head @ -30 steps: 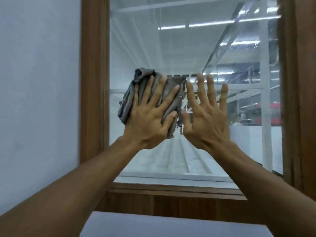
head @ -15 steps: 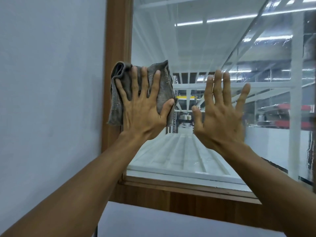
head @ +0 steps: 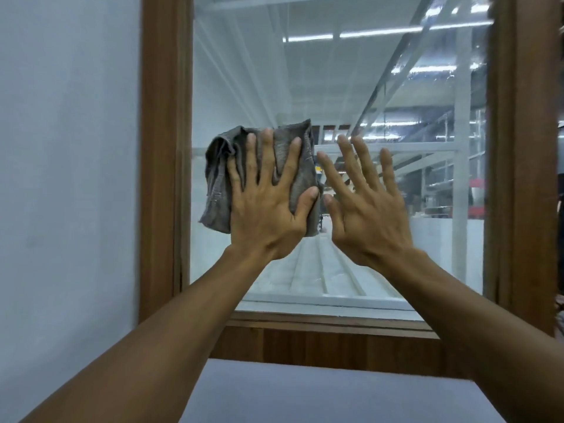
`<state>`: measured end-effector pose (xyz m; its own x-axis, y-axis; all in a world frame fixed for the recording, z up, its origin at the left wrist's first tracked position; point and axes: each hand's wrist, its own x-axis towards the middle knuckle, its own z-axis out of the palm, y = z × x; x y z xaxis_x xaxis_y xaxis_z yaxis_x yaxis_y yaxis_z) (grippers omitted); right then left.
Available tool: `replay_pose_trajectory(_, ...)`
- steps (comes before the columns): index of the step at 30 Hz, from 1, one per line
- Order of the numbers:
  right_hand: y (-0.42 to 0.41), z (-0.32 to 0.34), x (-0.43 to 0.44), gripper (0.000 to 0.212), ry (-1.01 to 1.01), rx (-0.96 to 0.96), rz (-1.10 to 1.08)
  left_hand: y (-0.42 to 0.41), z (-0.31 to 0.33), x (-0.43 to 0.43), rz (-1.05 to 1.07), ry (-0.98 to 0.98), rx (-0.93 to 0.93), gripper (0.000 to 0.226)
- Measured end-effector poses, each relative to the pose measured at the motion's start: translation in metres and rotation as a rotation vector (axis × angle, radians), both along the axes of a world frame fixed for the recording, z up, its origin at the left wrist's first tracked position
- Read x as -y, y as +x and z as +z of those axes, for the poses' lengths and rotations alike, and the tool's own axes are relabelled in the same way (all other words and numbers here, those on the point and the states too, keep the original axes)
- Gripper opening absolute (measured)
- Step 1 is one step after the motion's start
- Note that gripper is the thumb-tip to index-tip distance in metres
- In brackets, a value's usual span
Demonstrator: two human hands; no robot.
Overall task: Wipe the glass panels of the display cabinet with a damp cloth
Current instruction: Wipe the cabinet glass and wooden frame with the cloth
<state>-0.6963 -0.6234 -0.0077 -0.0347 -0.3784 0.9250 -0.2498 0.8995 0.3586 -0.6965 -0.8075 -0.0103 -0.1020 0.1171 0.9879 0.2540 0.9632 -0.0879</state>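
Cloth (head: 283, 166) is pressed flat to the glass (head: 351, 87) by the spread left hand (head: 265, 215) for wiping, while the wide-open right hand (head: 366, 215) holds nothing.

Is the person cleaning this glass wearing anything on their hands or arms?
No. The left hand and right hand are bare: no gloves, rings or watch. The left forearm and right forearm are uncovered as far as the picture shows, no sleeve in view. The fingernails look short and plain.

- The crumpled grey cloth (head: 218, 193) has been slid by the left hand (head: 265, 218) off the brown wooden frame (head: 161, 148), back onto the glass panel (head: 305, 87).
- The gap to the right hand (head: 369, 221) has been narrowed.
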Motion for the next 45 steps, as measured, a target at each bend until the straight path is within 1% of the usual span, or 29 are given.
replay_pose_trajectory(4, 0.004, -0.007, -0.043, 0.062, -0.049, 0.005, -0.023, 0.003, 0.001, -0.048, -0.019, -0.073, -0.003, 0.073)
replay_pose_trajectory(9, 0.014, -0.010, -0.109, 0.062, -0.047, -0.008, -0.198, 0.003, -0.001, -0.111, -0.058, -0.135, -0.007, 0.072)
replay_pose_trajectory(11, 0.020, -0.011, -0.130, 0.063, -0.073, -0.020, -0.208, 0.005, 0.002, -0.135, -0.073, -0.154, -0.002, 0.072)
replay_pose_trajectory(15, 0.029, -0.018, -0.168, 0.071, -0.164, -0.012, -0.124, 0.006, 0.003, -0.182, -0.098, -0.204, -0.007, 0.071)
replay_pose_trajectory(17, 0.032, -0.023, -0.182, 0.070, -0.148, 0.000, -0.043, 0.007, 0.004, -0.205, -0.098, -0.226, -0.020, 0.069)
replay_pose_trajectory(20, 0.032, -0.030, -0.196, 0.066, -0.122, 0.032, 0.030, 0.009, -0.006, -0.226, -0.099, -0.206, -0.007, 0.067)
replay_pose_trajectory(21, 0.032, -0.032, -0.197, 0.065, -0.130, 0.038, 0.046, 0.010, -0.014, -0.227, -0.099, -0.222, 0.003, 0.067)
replay_pose_trajectory(23, 0.031, -0.035, -0.192, 0.065, -0.170, 0.018, 0.044, 0.010, -0.031, -0.214, -0.092, -0.340, -0.004, 0.070)
replay_pose_trajectory(25, 0.030, -0.038, -0.178, 0.067, -0.218, 0.005, 0.012, 0.008, -0.034, -0.184, -0.070, -0.441, -0.027, 0.073)
replay_pose_trajectory(26, 0.029, -0.039, -0.170, 0.067, -0.239, -0.002, -0.001, 0.007, -0.029, -0.171, -0.045, -0.422, -0.034, 0.074)
replay_pose_trajectory(29, 0.027, -0.041, -0.154, 0.067, -0.295, -0.016, -0.016, 0.007, -0.014, -0.163, -0.004, -0.158, -0.013, 0.074)
replay_pose_trajectory(30, 0.027, -0.041, -0.152, 0.068, -0.299, -0.023, -0.021, 0.009, -0.016, -0.170, -0.013, -0.128, 0.001, 0.074)
replay_pose_trajectory(31, 0.027, -0.041, -0.149, 0.068, -0.296, -0.028, -0.021, 0.012, -0.022, -0.177, -0.026, -0.163, 0.013, 0.073)
replay_pose_trajectory(32, 0.028, -0.041, -0.147, 0.069, -0.291, -0.025, -0.015, 0.013, -0.030, -0.177, -0.041, -0.244, 0.019, 0.072)
replay_pose_trajectory(34, 0.029, -0.042, -0.139, 0.069, -0.272, 0.005, -0.015, 0.011, -0.040, -0.152, -0.059, -0.426, 0.024, 0.072)
replay_pose_trajectory(35, 0.029, -0.043, -0.134, 0.069, -0.258, 0.023, -0.040, 0.008, -0.039, -0.134, -0.049, -0.456, 0.017, 0.072)
replay_pose_trajectory(36, 0.028, -0.043, -0.129, 0.070, -0.245, 0.041, -0.081, 0.006, -0.034, -0.118, -0.017, -0.414, 0.003, 0.073)
replay_pose_trajectory(39, 0.021, -0.040, -0.116, 0.073, -0.268, 0.072, -0.177, 0.004, -0.008, -0.107, 0.040, -0.109, -0.020, 0.075)
replay_pose_trajectory(40, 0.020, -0.037, -0.112, 0.073, -0.289, 0.068, -0.178, 0.005, -0.005, -0.112, 0.027, -0.085, -0.020, 0.075)
replay_pose_trajectory(42, 0.016, -0.034, -0.101, 0.071, -0.290, 0.053, -0.131, 0.009, -0.014, -0.113, -0.018, -0.186, -0.017, 0.074)
replay_pose_trajectory(44, 0.014, -0.036, -0.084, 0.068, -0.199, 0.033, -0.035, 0.009, -0.035, -0.083, -0.027, -0.328, -0.022, 0.073)
replay_pose_trajectory(45, 0.012, -0.038, -0.073, 0.067, -0.139, 0.032, 0.012, 0.008, -0.043, -0.060, -0.016, -0.353, -0.026, 0.073)
